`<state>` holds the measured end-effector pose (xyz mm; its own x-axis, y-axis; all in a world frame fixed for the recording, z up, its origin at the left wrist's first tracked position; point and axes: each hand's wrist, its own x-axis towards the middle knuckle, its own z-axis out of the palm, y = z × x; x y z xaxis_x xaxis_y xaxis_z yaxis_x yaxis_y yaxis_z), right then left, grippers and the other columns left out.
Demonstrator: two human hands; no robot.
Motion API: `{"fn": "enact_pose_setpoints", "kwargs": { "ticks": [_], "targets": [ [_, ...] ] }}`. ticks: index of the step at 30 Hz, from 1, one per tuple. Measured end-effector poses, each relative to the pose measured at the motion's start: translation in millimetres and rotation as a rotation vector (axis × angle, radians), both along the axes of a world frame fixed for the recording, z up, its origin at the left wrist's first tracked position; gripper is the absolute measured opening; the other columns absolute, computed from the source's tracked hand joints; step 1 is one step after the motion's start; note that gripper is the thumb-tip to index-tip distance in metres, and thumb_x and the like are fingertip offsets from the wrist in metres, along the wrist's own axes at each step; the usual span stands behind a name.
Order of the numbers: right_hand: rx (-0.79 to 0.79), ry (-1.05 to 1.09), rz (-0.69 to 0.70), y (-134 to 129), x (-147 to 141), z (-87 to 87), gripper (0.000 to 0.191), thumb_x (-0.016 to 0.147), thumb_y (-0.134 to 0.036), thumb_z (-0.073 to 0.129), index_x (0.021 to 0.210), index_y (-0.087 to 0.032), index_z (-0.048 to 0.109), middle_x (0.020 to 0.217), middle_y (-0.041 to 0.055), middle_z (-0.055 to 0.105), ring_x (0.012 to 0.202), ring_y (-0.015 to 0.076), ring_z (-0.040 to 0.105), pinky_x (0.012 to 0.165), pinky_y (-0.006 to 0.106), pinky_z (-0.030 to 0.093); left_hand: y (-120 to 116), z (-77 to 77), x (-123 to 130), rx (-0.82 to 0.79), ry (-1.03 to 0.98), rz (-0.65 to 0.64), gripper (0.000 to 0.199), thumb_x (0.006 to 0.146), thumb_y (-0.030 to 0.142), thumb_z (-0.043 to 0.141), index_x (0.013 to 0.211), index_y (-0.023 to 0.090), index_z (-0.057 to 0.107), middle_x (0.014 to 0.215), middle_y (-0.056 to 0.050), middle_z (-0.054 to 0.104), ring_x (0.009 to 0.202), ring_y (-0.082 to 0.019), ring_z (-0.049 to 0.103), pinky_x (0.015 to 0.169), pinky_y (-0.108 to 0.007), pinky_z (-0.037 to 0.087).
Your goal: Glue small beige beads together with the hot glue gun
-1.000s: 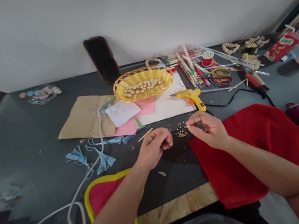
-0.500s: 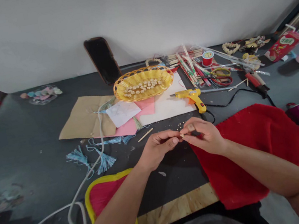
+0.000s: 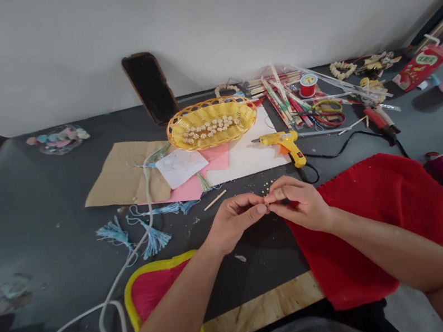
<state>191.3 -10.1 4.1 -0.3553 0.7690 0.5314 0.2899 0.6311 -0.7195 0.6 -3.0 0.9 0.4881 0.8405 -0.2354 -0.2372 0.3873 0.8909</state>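
Observation:
Above the dark tabletop, my left hand (image 3: 237, 220) and my right hand (image 3: 302, 204) meet at the fingertips, each closed in a pinch. Between them is a small cream-coloured piece (image 3: 267, 207), mostly covered by the fingers; its exact shape cannot be made out. Several tiny pale beads (image 3: 267, 186) lie on the table just beyond the fingertips. A yellow oval basket (image 3: 176, 136) farther back holds several small cream flower-like clusters (image 3: 221, 124). To its right, a yellow glue gun (image 3: 285, 139) lies on a white sheet (image 3: 242, 165).
Red cloth (image 3: 381, 207) lies under my right forearm. A white cord (image 3: 124, 270) and blue tassels (image 3: 155, 240) are on the left, near brown paper (image 3: 116, 175). A phone (image 3: 151, 87) leans on the wall. Thread (image 3: 308, 86), scissors (image 3: 329, 114) and a red drink carton (image 3: 421, 66) stand or lie right.
My fingertips have drawn closer together, and the right hand has shifted slightly left. The cream piece, plainer to see before, is now mostly covered.

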Motion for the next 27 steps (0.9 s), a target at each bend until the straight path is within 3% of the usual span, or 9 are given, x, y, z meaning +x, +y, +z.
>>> {"fn": "enact_pose_setpoints", "kwargs": {
  "ticks": [6, 10, 13, 15, 19, 27],
  "targets": [
    [-0.038, 0.019, -0.002, -2, 3, -0.4, 0.022, 0.087, -0.017, 0.062, 0.109, -0.021, 0.066, 0.095, 0.0073, 0.066, 0.082, 0.0147, 0.065, 0.07, 0.026, 0.057, 1, -0.4, 0, -0.082, -0.021, 0.077, 0.021, 0.068, 0.032, 0.082, 0.075, 0.014, 0.074, 0.067, -0.001, 0.066, 0.058, -0.007, 0.05, 0.057, -0.021, 0.035],
    [-0.311, 0.135, -0.08, -3, 8, -0.8, 0.026, 0.091, -0.021, 0.055, 0.117, -0.021, 0.062, 0.101, 0.007, 0.068, 0.078, 0.0127, 0.062, 0.068, 0.025, 0.054, 2, 1.8, 0, -0.113, -0.038, 0.141, 0.025, 0.063, 0.034, 0.085, 0.072, 0.014, 0.074, 0.064, -0.002, 0.067, 0.054, -0.007, 0.049, 0.054, -0.021, 0.035],
    [-0.534, 0.164, -0.013, -3, 6, -1.0, 0.036, 0.088, -0.027, 0.061, 0.123, -0.021, 0.058, 0.108, 0.0076, 0.069, 0.071, 0.0106, 0.06, 0.062, 0.024, 0.053, 2, 2.6, 0, -0.108, -0.021, 0.147, 0.025, 0.061, 0.034, 0.086, 0.072, 0.014, 0.075, 0.062, -0.002, 0.067, 0.055, -0.007, 0.051, 0.055, -0.021, 0.037],
    [-0.602, 0.113, 0.055, -4, 3, 0.7, 0.036, 0.084, -0.03, 0.066, 0.118, -0.02, 0.061, 0.101, 0.0057, 0.071, 0.068, 0.0105, 0.06, 0.062, 0.024, 0.052, 2, 1.9, 0, -0.096, -0.004, 0.151, 0.024, 0.06, 0.034, 0.086, 0.072, 0.015, 0.076, 0.062, -0.002, 0.068, 0.057, -0.008, 0.053, 0.056, -0.021, 0.038],
    [-0.545, -0.008, 0.06, -3, 1, 9.0, 0.01, 0.086, -0.027, 0.063, 0.085, -0.019, 0.068, 0.08, 0.0007, 0.07, 0.071, 0.0116, 0.062, 0.068, 0.023, 0.049, 2, -0.7, -1, -0.076, 0.012, 0.159, 0.023, 0.059, 0.032, 0.087, 0.073, 0.016, 0.078, 0.061, -0.001, 0.067, 0.057, -0.008, 0.053, 0.057, -0.021, 0.039],
    [-0.388, 0.113, -0.111, 1, 23, 17.5, 0.023, 0.096, -0.03, 0.047, 0.078, -0.018, 0.054, 0.063, -0.0043, 0.048, 0.052, 0.0071, 0.041, 0.05, 0.02, 0.034, 6, 3.0, -1, -0.098, -0.083, 0.246, 0.02, 0.064, 0.032, 0.084, 0.07, 0.015, 0.075, 0.057, -0.001, 0.064, 0.048, -0.005, 0.047, 0.051, -0.019, 0.034]
  ]
}}
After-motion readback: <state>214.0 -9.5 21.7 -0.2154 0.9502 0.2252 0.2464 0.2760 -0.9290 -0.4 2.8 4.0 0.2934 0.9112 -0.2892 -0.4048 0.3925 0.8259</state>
